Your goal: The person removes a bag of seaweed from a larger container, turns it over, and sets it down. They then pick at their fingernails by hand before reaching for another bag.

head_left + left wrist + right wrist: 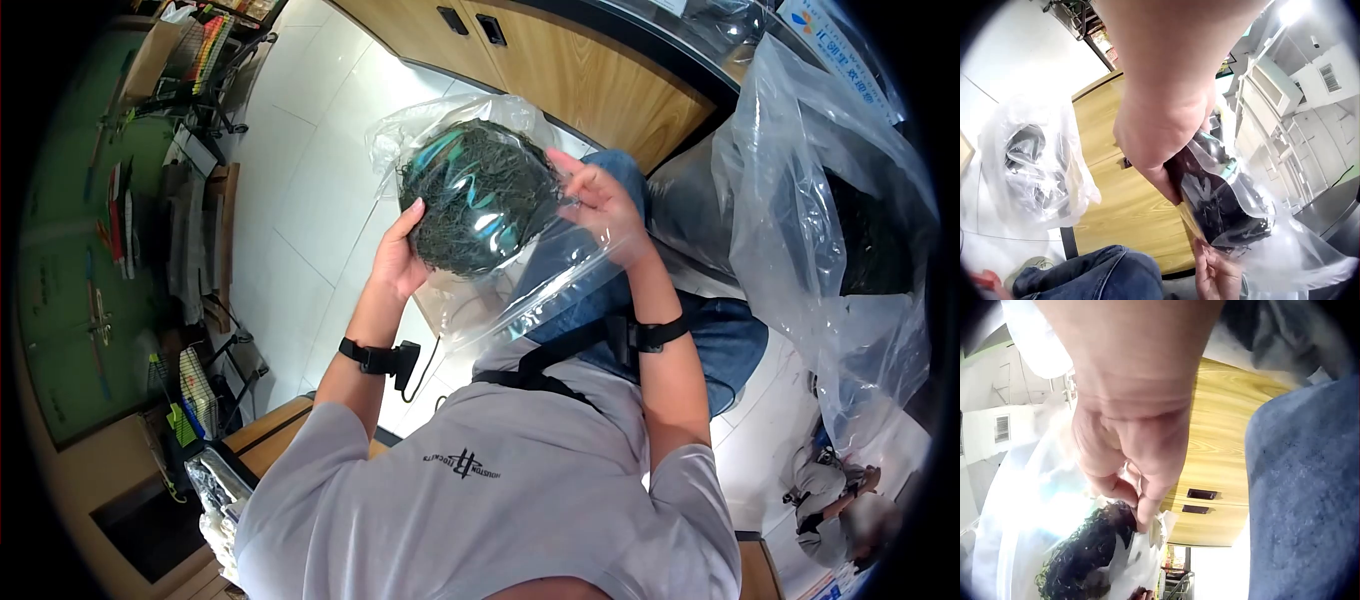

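A clear plastic bag holds a rounded mass of dark green strands, with shiny reflections across its front. My left hand grips the bag's lower left side, thumb on the front and the other fingers mostly hidden behind. At the upper right side, my right hand pinches the film with curled fingers. In the left wrist view, the left hand lies against the dark bundle, and the right hand is below. The right wrist view shows the right hand beside the dark strands.
A large clear bag with dark contents stands at the right. Wooden cabinets are ahead, above white floor tiles. Another person is at the lower right. Shelves and racks stand at the left.
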